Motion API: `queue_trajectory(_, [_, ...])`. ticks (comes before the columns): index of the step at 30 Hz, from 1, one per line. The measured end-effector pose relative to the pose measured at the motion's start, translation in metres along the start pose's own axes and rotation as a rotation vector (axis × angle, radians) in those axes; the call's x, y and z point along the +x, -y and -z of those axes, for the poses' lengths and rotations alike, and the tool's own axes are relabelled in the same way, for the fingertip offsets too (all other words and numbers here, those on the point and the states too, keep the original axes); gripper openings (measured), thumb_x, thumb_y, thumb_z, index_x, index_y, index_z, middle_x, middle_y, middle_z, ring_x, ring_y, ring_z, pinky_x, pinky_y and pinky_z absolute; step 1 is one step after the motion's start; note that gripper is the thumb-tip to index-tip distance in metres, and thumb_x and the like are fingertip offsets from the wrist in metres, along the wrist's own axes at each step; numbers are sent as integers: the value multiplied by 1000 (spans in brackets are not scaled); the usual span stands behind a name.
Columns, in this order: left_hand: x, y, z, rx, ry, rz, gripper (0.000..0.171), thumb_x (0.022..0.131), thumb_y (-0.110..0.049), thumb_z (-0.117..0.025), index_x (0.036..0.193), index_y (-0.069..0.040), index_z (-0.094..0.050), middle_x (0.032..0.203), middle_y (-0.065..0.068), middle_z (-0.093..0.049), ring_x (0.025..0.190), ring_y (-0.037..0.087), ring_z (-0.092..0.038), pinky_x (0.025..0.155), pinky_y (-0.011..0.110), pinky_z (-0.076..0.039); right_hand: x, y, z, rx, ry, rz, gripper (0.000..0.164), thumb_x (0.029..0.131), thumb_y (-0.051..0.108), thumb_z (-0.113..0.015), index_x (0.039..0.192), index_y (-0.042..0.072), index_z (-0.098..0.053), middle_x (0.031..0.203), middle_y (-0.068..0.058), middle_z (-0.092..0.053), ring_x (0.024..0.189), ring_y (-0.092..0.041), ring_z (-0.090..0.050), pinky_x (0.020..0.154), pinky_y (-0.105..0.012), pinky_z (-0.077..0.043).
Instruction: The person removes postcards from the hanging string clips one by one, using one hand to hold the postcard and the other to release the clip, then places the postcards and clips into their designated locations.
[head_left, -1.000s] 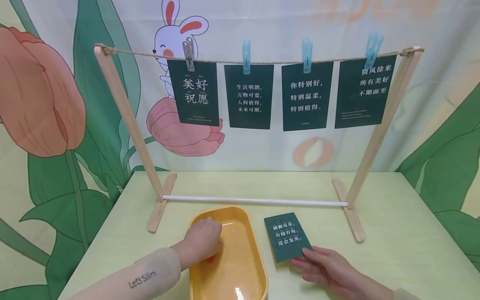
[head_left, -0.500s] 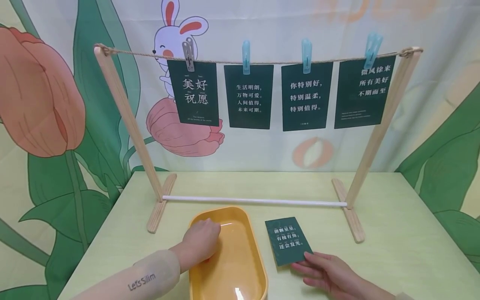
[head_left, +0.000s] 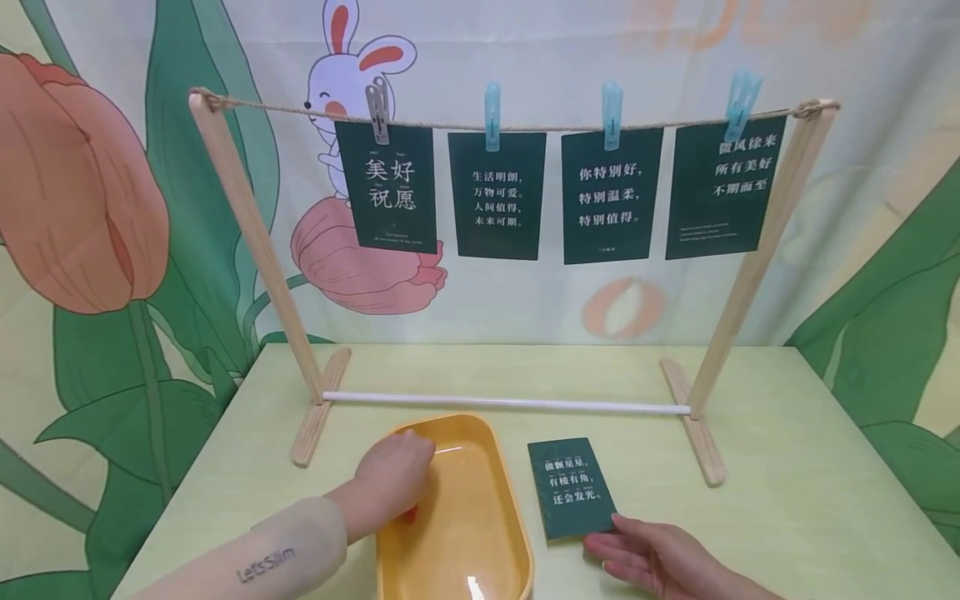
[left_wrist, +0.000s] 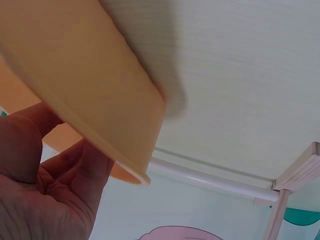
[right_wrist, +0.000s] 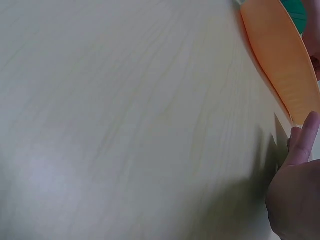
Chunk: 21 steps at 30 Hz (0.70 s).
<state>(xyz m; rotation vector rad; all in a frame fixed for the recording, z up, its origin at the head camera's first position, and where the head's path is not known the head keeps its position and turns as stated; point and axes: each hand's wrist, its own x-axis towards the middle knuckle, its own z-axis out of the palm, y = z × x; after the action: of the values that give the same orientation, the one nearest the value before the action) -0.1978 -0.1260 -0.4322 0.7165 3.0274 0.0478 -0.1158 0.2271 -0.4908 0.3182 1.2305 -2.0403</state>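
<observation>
My left hand reaches over the near-left side into a yellow tray. Its fingers are bent down around a small red thing, mostly covered by the hand. In the left wrist view, the tray wall hides the fingertips. To the right of the tray, my right hand pinches the lower right corner of a dark green card with white lettering, thumb on top. That card lies outside the right wrist view, where only part of my right hand shows.
A wooden frame with a white crossbar stands behind the tray. Several green cards hang from its rope, among them a left card, under a grey clothespin and blue clothespins. A printed cloth hangs behind.
The left hand has drawn slightly left, and the red thing has shifted with it. The card in my right hand has turned a little more upright and come slightly nearer.
</observation>
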Motion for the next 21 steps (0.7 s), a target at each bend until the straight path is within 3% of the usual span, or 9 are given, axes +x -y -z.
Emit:
queue_trajectory(9, [-5, 4, 19, -57, -37, -16, 20, 76, -8, -64, 67, -13, -46, 58, -3, -43, 53, 13, -44, 52, 29, -42, -3, -4, 1, -8, -22, 14, 39, 100, 26, -47, 122, -6, -50, 120, -21, -53, 114, -28, -50, 95, -32, -36])
queue_trajectory(21, [-9, 12, 32, -92, -58, 10, 26, 76, -16, -73, 70, -14, -48, 57, -5, -42, 49, 11, -40, 46, 25, -34, -14, -6, -7, 35, -126, -82, 44, 102, 26, -43, 127, -9, -42, 119, -18, -54, 113, -24, -51, 96, -29, -35])
